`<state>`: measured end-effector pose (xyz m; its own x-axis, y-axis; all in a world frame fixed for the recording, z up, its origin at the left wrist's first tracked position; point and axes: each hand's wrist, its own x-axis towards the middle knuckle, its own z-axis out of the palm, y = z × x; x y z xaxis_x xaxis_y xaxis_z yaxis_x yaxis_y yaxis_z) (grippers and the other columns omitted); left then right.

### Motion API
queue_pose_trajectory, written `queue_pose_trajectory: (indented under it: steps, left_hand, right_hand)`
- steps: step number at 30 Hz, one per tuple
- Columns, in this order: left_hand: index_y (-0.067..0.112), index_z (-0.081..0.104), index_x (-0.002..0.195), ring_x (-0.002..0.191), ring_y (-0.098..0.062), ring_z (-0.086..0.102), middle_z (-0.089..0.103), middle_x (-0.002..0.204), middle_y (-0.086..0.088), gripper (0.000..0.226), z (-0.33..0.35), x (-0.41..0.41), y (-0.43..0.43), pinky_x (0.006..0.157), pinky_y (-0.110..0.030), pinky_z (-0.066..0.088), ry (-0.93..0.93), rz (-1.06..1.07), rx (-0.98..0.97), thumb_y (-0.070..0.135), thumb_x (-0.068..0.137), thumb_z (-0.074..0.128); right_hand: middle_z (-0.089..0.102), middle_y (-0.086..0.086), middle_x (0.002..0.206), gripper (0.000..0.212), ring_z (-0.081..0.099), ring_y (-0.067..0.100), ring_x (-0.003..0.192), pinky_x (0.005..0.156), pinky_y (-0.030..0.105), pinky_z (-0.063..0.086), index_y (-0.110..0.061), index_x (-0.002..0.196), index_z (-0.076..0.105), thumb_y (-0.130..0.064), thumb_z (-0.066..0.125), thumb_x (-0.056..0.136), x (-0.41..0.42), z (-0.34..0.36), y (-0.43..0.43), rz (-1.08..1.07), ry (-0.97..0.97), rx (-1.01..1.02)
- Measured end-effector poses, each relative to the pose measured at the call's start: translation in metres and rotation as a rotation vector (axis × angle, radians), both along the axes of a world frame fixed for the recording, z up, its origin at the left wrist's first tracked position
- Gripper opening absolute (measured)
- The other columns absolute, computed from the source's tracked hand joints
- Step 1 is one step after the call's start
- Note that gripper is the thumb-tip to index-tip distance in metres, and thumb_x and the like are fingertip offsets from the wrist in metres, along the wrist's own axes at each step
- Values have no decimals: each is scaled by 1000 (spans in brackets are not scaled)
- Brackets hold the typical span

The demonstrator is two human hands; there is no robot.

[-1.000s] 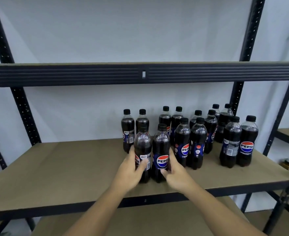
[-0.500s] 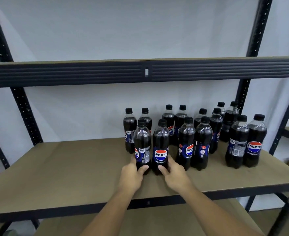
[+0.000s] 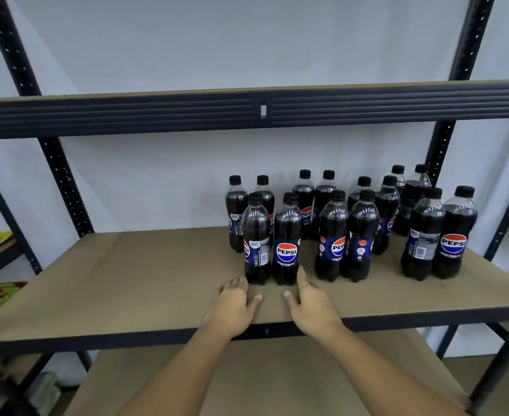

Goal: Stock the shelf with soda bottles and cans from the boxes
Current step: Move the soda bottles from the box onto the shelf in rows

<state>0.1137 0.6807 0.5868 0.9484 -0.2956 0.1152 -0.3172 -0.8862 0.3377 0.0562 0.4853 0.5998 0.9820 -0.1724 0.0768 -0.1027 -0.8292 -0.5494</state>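
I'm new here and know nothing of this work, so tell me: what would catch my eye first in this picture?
First, the huddle of dark plastic cola bottles with black caps and blue labels, standing upright on the right half of the tan board shelf. Next, the person's two bare hands, left hand and right hand, fingers loose, reaching to the foot of the nearest two bottles at the group's left end.

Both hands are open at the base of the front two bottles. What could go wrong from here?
1. The left hand and right hand flank the bases of the front-left bottle and front-right bottle; a finger catching on withdrawal could tip one.
2. The bottles behind stand close, so one fall may topple others.
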Motion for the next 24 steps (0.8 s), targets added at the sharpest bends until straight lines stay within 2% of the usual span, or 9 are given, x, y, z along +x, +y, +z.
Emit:
queue_pose_trajectory:
  steps: [3,5,7,9,10,14,19,22,24]
  left_hand:
    - [9,41,150,144,-23,36,46,154,-8,59,-4,-19,6,121,-39,23,-64,-77,14,48,105,39]
    - [10,48,144,140,-23,40,51,148,-6,53,-3,-35,11,118,-38,26,-103,-124,36,45,106,37]
    - [10,50,143,141,-24,41,52,147,-6,61,1,-56,15,119,-36,24,-117,-163,56,51,103,29]
    - [11,51,142,143,-23,39,52,148,-5,76,4,-79,19,120,-33,19,-135,-222,55,58,94,16]
    - [11,50,144,145,-22,36,50,150,-5,75,4,-89,21,121,-31,16,-144,-243,52,57,95,17]
    - [11,33,158,156,-18,14,28,165,-4,58,-11,-126,32,124,-28,0,-118,-268,5,41,108,40]
    - [11,38,156,154,-23,22,30,165,-8,57,-67,-170,39,124,-31,14,86,-267,9,38,107,46]
    - [9,53,141,139,-33,45,50,150,-10,46,-117,-198,45,112,-36,37,250,-272,47,36,104,50]
    - [10,53,140,137,-33,47,52,147,-11,46,-154,-216,46,109,-37,40,347,-274,85,37,103,50]
  right_hand:
    - [46,10,153,64,39,31,141,115,40,35,-15,159,23,-44,42,105,-21,0,4,72,-16,-118]
    - [45,8,154,55,35,27,144,120,37,24,-12,153,37,-42,40,107,-36,1,4,141,-60,-221]
    - [49,4,150,51,36,23,143,121,38,20,-13,148,43,-43,37,107,-48,-3,5,208,-93,-293]
    - [48,2,151,51,31,21,146,122,41,17,-14,148,43,-45,36,107,-62,-8,6,254,-99,-310]
    - [46,2,154,53,28,21,149,124,43,14,-14,150,41,-45,35,107,-71,-10,7,272,-100,-297]
    - [31,1,164,59,15,17,155,127,40,2,-14,159,29,-43,36,108,-113,-23,12,327,-127,-252]
    - [31,4,164,58,17,18,155,127,37,6,-12,159,29,-42,34,109,-171,-69,20,318,0,-251]
    - [33,6,163,58,20,20,154,126,38,11,-10,158,29,-42,32,109,-206,-116,23,309,179,-245]
    - [33,6,163,58,22,21,153,125,37,14,-11,158,30,-43,32,109,-228,-152,23,309,294,-232]
